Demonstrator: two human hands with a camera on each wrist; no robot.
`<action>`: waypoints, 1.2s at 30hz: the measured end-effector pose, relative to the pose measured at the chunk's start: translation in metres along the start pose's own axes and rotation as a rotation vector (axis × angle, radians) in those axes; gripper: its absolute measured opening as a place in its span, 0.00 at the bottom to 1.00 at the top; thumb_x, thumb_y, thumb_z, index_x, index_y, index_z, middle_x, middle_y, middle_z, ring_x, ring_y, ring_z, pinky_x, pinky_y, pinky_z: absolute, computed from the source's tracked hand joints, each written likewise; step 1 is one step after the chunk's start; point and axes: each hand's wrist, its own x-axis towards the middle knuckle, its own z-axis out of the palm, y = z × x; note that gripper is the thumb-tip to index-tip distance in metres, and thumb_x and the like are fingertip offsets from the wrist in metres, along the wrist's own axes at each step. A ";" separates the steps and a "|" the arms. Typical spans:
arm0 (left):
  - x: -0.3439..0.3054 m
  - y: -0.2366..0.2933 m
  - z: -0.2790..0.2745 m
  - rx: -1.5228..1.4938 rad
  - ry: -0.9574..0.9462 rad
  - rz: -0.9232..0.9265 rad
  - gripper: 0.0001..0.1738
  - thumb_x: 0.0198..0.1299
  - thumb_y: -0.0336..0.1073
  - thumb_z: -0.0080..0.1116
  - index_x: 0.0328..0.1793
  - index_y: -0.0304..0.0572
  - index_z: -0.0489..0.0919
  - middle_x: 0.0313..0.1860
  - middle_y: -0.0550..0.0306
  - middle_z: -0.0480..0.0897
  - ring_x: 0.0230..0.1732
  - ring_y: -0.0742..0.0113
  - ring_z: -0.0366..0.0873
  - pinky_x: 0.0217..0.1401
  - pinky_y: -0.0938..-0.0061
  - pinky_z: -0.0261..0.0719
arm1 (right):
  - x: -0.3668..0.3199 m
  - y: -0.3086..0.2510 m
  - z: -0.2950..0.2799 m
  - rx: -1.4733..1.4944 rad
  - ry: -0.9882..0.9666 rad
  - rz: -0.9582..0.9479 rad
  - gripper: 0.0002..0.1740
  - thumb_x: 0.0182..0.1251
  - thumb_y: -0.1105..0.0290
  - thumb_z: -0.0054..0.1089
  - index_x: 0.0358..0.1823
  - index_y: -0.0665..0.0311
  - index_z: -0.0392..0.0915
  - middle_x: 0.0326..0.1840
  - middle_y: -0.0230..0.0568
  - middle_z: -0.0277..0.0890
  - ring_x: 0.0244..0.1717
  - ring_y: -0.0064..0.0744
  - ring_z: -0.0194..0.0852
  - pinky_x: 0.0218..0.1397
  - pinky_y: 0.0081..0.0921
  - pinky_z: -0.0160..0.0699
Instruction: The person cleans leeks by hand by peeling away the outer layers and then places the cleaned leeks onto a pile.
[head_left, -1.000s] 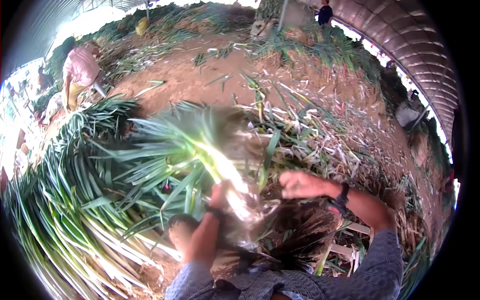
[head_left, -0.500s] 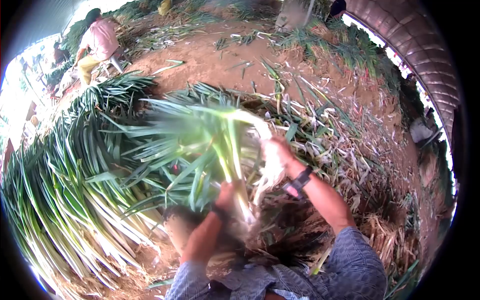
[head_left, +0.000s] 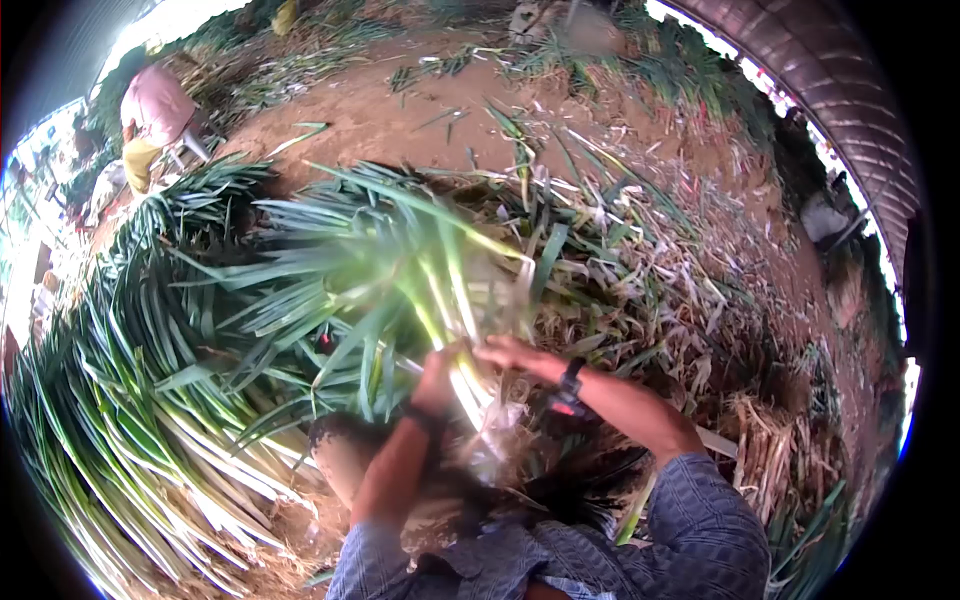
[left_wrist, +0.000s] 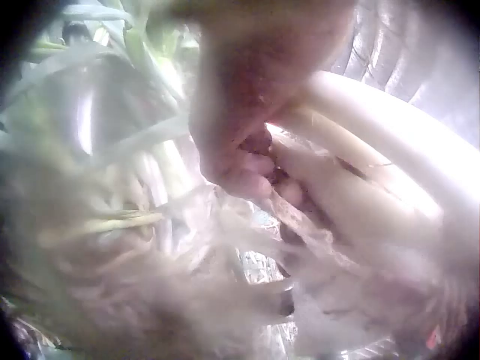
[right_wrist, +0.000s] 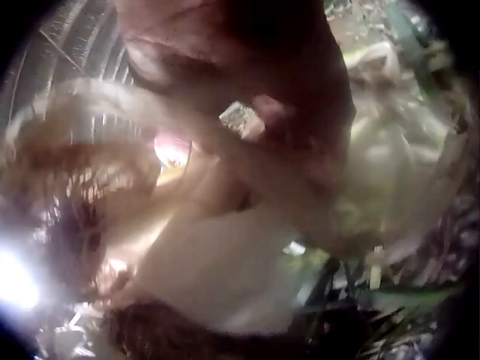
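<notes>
My left hand (head_left: 437, 378) grips several long green onion stalks (head_left: 466, 385), white root ends toward my body and green leaves (head_left: 370, 250) fanning up and left. In the left wrist view, the curled fingers of that hand (left_wrist: 247, 112) close round thick white stems (left_wrist: 360, 150). Just right of it, my right hand (head_left: 520, 357) is at the stalks. The right wrist view shows this hand (right_wrist: 247, 97) blurred, fingers bent by a pale strip of outer leaf (right_wrist: 150, 112); whether it pinches the strip is hard to tell.
A large row of green onions (head_left: 150, 430) lies at the left. Peeled leaf scraps (head_left: 640, 270) cover the ground at the right. Bare soil (head_left: 400, 125) stretches beyond. A person in a pink top (head_left: 158, 105) sits at the far left.
My right hand went up to the stalks, pulling at a bent leaf, and has now come down beside my left hand. My left hand has kept its grip.
</notes>
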 end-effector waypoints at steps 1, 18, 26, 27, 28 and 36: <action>0.003 -0.002 -0.002 -0.046 0.004 -0.028 0.23 0.68 0.45 0.51 0.55 0.29 0.78 0.42 0.47 0.85 0.40 0.57 0.85 0.47 0.65 0.85 | -0.006 -0.001 0.008 0.148 -0.046 -0.161 0.32 0.75 0.48 0.54 0.69 0.65 0.70 0.55 0.48 0.78 0.51 0.37 0.78 0.58 0.36 0.77; 0.038 -0.066 -0.084 0.537 0.160 0.261 0.23 0.69 0.44 0.51 0.53 0.27 0.80 0.35 0.51 0.84 0.33 0.64 0.81 0.36 0.68 0.82 | -0.008 0.028 -0.003 0.421 -0.056 -0.018 0.45 0.61 0.57 0.71 0.74 0.72 0.59 0.73 0.63 0.60 0.74 0.50 0.59 0.74 0.46 0.64; 0.022 -0.022 -0.039 1.358 -0.006 0.751 0.09 0.52 0.31 0.66 0.38 0.37 0.82 0.27 0.51 0.85 0.29 0.60 0.85 0.33 0.65 0.81 | 0.040 0.073 0.037 0.399 0.099 -0.261 0.20 0.67 0.56 0.69 0.51 0.62 0.85 0.35 0.34 0.83 0.34 0.22 0.80 0.32 0.21 0.81; 0.022 -0.035 -0.054 1.407 -0.010 0.774 0.09 0.52 0.33 0.68 0.37 0.38 0.81 0.27 0.53 0.85 0.28 0.60 0.84 0.33 0.65 0.80 | 0.038 0.068 0.029 0.400 0.075 -0.234 0.20 0.67 0.56 0.69 0.52 0.63 0.85 0.38 0.35 0.84 0.35 0.22 0.79 0.33 0.20 0.81; 0.042 -0.088 -0.095 0.907 0.170 0.527 0.11 0.52 0.35 0.70 0.36 0.38 0.81 0.26 0.55 0.84 0.27 0.61 0.83 0.32 0.65 0.79 | 0.034 0.061 0.020 0.400 0.052 -0.207 0.20 0.67 0.57 0.68 0.53 0.63 0.85 0.42 0.36 0.85 0.36 0.22 0.79 0.34 0.20 0.81; 0.034 -0.127 -0.163 1.049 0.526 0.446 0.16 0.53 0.42 0.70 0.32 0.34 0.82 0.23 0.56 0.83 0.21 0.64 0.79 0.25 0.64 0.77 | 0.036 0.064 -0.019 0.750 0.021 -0.368 0.24 0.67 0.62 0.69 0.59 0.69 0.79 0.53 0.42 0.84 0.36 0.24 0.78 0.34 0.18 0.81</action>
